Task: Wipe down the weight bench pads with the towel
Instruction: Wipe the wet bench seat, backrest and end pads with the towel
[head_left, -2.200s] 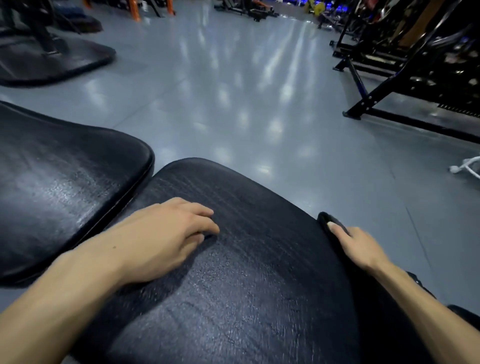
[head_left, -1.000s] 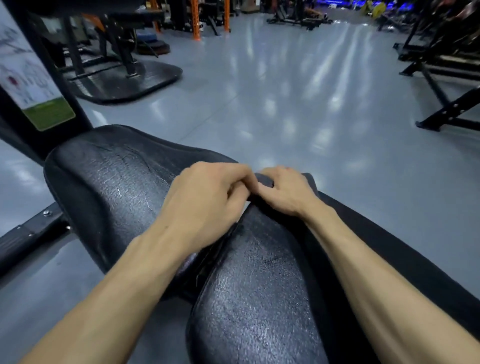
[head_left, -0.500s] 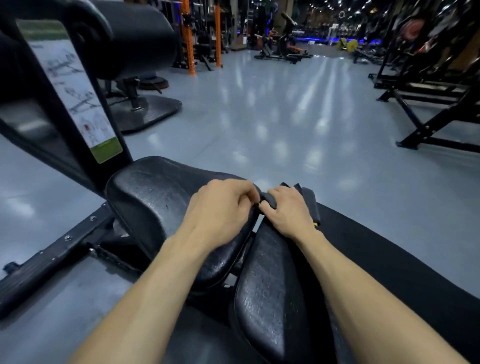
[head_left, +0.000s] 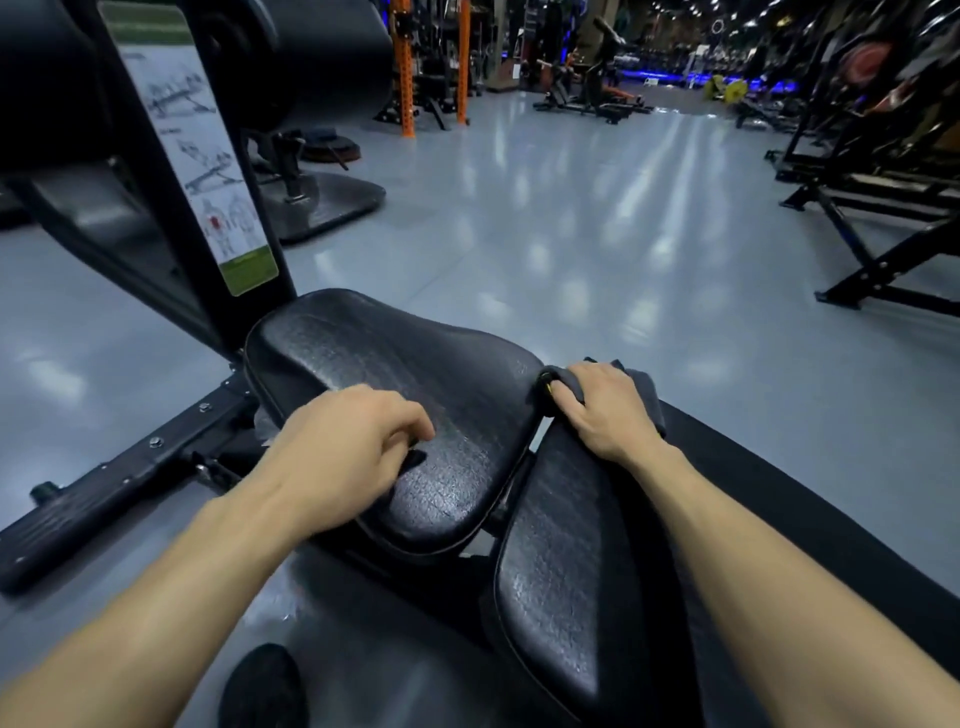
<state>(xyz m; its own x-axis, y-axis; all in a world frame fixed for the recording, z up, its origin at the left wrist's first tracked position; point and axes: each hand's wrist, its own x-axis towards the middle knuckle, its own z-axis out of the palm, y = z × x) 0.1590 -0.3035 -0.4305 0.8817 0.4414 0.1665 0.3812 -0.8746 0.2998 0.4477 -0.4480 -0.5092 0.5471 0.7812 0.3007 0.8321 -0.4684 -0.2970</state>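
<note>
Two black leather bench pads lie side by side below me: a left pad (head_left: 415, 374) and a right pad (head_left: 566, 571). A dark grey folded towel (head_left: 647, 389) sits on the far end of the right pad. My right hand (head_left: 605, 410) lies on the towel with fingers curled over its left edge. My left hand (head_left: 343, 452) rests on the near side of the left pad, its fingers bent loosely and holding nothing.
The machine's black upright post with an instruction placard (head_left: 208, 171) rises at left, a large roller pad (head_left: 322, 57) above it. A black frame rail (head_left: 119, 478) runs along the floor at left. Racks (head_left: 883, 208) stand at right across the grey floor.
My hands have parted: the left slid back and left onto the left pad, while the right stayed on the towel at the right pad's far end. The view tilted up.
</note>
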